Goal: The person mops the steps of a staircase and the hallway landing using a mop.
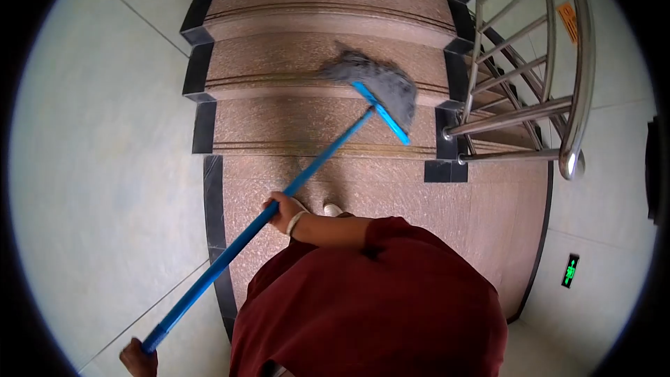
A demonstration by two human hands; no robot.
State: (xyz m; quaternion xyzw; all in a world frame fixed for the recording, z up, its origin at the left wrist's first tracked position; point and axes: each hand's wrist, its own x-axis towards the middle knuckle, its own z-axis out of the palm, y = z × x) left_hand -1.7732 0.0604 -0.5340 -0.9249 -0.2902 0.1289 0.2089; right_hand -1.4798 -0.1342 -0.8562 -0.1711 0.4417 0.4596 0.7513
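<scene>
A mop with a blue handle (216,265) runs slantwise from the lower left up to the stairs. Its grey shaggy head (387,84), fixed to a light blue bar (391,123), lies across the edge of a lower step. My right hand (281,211), with a pale band at the wrist, reaches across my body and wraps round the middle of the handle. Down at the lower left, my left hand (139,359) is closed round the handle's end grip. Part of that hand and its forearm are out of view.
Speckled brown stairs (293,122) with dark ridged edges rise ahead. A metal railing (516,122) stands on the right, a pale wall (105,167) on the left. One white shoe (333,209) shows on the landing (391,199). A green exit sign (570,271) is low on the right wall.
</scene>
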